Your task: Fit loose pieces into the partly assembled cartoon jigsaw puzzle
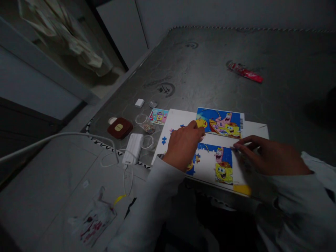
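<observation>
A partly assembled cartoon jigsaw puzzle [224, 168] lies on a white board [252, 130], with a gap of bare white in its middle. Above it is a printed picture card [223, 122] showing yellow and pink cartoon figures on blue. My left hand [185, 141] is closed over the board, its curled fingers beside the card's lower left corner; what they hold, if anything, is hidden. At the puzzle's upper right edge, my right hand [270, 154] pinches what looks like a small dark-blue jigsaw piece between thumb and forefinger. Several loose pieces [164, 140] lie left of my left hand.
Left of the board stand a clear cup with small pieces [148, 127], a white power bank [132, 148] with a cable, and a brown case [120, 128]. A red wrapper [246, 72] lies farther back. A plastic bag [96, 224] is on the floor.
</observation>
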A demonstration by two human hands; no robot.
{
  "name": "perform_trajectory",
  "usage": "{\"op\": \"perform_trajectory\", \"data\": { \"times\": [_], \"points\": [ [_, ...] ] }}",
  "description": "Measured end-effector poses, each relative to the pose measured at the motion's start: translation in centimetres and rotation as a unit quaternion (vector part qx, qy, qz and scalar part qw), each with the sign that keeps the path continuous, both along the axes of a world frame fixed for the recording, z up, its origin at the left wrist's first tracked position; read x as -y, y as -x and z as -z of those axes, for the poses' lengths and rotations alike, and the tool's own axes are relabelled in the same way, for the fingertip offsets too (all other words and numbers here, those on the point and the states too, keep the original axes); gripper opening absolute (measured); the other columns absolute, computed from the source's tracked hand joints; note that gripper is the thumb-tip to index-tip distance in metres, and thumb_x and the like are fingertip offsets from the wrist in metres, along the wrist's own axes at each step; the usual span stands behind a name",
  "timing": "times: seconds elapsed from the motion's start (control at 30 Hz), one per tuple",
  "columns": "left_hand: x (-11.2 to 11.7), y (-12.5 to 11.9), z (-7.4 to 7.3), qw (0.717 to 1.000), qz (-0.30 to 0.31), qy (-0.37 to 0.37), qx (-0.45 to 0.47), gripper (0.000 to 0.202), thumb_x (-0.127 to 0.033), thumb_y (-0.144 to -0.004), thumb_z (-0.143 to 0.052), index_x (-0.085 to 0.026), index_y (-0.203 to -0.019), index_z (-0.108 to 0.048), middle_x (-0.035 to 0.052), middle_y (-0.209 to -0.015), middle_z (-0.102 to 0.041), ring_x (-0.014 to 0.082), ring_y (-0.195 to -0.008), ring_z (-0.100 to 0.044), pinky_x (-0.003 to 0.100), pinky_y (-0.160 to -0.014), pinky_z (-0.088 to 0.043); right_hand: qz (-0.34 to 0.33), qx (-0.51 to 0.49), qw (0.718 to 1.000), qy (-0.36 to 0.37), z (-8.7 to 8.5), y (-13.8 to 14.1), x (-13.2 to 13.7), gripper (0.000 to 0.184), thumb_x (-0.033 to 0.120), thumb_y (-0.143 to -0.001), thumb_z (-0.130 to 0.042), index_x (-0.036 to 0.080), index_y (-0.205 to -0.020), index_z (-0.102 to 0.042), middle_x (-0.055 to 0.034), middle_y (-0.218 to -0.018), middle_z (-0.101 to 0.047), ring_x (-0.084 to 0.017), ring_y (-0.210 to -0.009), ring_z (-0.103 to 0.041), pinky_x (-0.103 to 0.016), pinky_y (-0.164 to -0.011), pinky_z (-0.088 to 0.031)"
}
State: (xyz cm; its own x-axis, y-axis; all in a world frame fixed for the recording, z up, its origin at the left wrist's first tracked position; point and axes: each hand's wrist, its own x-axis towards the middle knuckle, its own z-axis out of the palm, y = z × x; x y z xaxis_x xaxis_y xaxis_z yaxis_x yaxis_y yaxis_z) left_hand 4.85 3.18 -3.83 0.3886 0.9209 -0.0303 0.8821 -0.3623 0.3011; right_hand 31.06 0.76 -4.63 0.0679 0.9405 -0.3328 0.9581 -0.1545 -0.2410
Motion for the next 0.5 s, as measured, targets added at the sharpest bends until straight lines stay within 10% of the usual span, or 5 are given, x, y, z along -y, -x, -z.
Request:
{"op": "perform_trajectory", "data": {
  "times": [0.5],
  "points": [
    [-0.1,-0.2,0.4,1.000,0.000,-0.003,-0.007,0.024,-0.024,-0.101,-0.061,-0.030,-0.121,-0.074,0.0045,-0.113,-0.077,0.0240,-0.092,-0.070,0.034,-0.073,-0.046,-0.050,-0.052,0.995,-0.070,0.7,2.6,0.7,0.041,0.064,-0.091,-0.055,0.030,-0.101,-0.075,-0.0041,-0.085,-0.079,-0.024,-0.066,-0.069,-0.035,-0.056,-0.042]
  ]
}}
